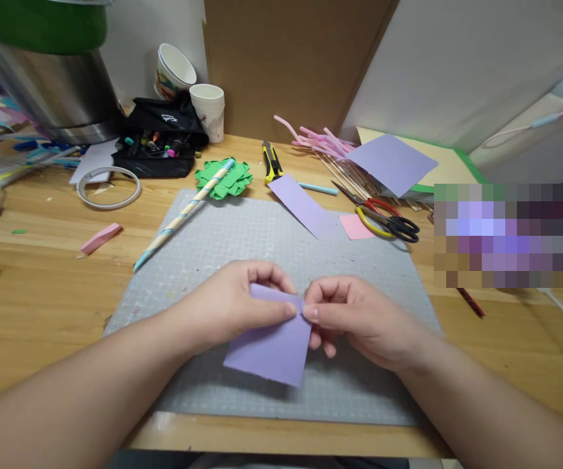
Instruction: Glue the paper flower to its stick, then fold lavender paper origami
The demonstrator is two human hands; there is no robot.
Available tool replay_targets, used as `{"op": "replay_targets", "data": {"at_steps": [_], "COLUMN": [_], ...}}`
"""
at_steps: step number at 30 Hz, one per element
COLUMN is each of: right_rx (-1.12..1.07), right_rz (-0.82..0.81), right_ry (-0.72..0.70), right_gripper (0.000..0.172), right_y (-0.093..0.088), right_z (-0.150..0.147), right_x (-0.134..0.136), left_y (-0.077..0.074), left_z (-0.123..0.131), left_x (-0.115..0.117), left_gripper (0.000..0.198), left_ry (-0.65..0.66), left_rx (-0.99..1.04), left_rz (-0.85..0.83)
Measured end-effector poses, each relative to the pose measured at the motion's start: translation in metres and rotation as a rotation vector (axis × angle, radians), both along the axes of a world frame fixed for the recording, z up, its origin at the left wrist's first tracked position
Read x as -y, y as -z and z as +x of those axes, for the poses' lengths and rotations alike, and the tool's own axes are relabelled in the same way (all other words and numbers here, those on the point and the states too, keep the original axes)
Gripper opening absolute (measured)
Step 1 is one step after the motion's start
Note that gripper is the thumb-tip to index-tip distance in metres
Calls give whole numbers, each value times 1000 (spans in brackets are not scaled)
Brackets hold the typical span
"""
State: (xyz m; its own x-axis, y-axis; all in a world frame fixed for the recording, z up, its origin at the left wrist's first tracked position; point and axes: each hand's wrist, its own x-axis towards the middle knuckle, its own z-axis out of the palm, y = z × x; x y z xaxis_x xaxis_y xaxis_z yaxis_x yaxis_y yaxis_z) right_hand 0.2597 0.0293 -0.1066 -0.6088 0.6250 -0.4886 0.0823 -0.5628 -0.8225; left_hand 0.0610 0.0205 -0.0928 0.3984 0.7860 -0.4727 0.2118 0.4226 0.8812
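Note:
A piece of purple paper [271, 352] is held between both hands, above a grey cutting mat [359, 391]. My left hand [242, 296] pinches its upper part, thumb on top and the other fingers behind. At the upper right corner my right hand [354, 312] grips the edge between thumb and forefinger. The two thumb tips are close together there. Past the hands, a purple paper strip [301, 205] and a small pink paper square [356, 227] lie on the mat, with scissors [383, 215] at its right edge.
A striped paper stick [183, 215] leans over a green folded-paper piece [227, 179]. Behind stand a utility knife [271, 161], paper cups [207, 107] and a black pencil case [161, 140]. A tape roll [109, 187] lies left; purple paper [392, 164] lies at the back right.

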Motion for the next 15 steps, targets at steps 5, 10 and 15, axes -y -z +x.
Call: {"op": "replay_targets", "data": {"at_steps": [5,10,15], "right_rx": [107,267,10], "right_rz": [287,608,234], "right_ry": [172,255,241], "right_gripper": [25,17,21], "right_y": [2,-1,-1], "right_z": [-6,-6,-6], "right_x": [4,12,7], "left_y": [3,3,3], "left_z": [2,3,2], "left_x": [-1,1,1], "left_gripper": [30,25,26], "left_ry": [-173,-153,-126], "left_rx": [78,112,151], "left_rz": [-72,-21,-44]}}
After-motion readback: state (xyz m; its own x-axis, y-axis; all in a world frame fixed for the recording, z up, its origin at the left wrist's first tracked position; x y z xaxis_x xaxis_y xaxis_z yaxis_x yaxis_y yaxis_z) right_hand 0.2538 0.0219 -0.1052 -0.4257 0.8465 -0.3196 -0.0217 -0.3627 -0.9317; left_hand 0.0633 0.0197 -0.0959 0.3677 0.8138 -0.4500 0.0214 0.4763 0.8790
